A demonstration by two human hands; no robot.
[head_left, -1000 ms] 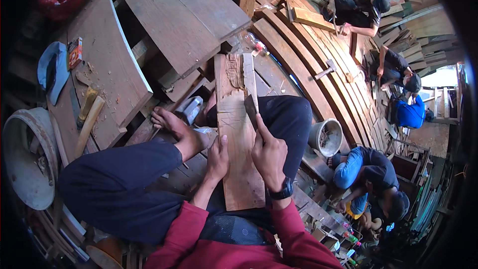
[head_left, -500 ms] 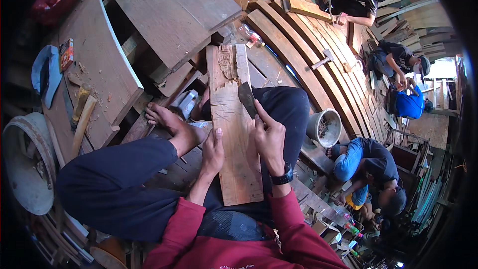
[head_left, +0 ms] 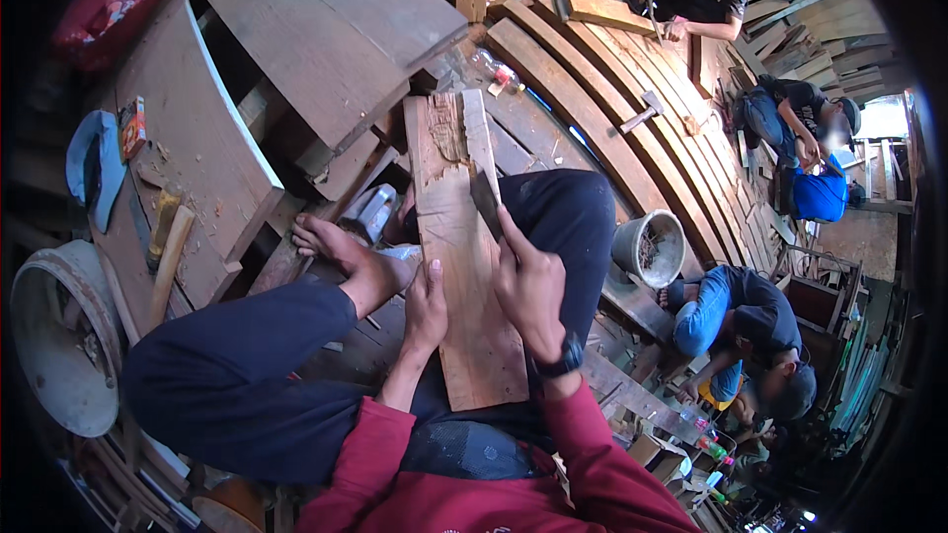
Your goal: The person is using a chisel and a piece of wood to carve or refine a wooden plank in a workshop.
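Observation:
A rough wooden board [head_left: 462, 306] lies lengthwise across my lap, its far end jagged and worn, with a narrow strip [head_left: 478, 133] along the right side. My left hand [head_left: 426, 308] grips the board's left edge, thumb on the upper face and the other fingers mostly hidden beneath. In my right hand [head_left: 530, 286] is a dark-bladed knife [head_left: 484, 199], its handle hidden by the fingers. The forefinger stretches along the back of the blade. The blade rests against the board at the base of that strip, pointing away from me.
To the left are a wooden-handled hammer [head_left: 168, 247], a blue cap [head_left: 97, 168] and a tilted bucket [head_left: 64, 336]. Long curved planks [head_left: 592, 123] carry another hammer [head_left: 644, 113]; a white bucket [head_left: 649, 249] stands nearby. Several people work at right, one crouching [head_left: 741, 321].
The knife and my right hand have shifted slightly left and toward me, the blade now more tilted. My left hand keeps its grip on the board.

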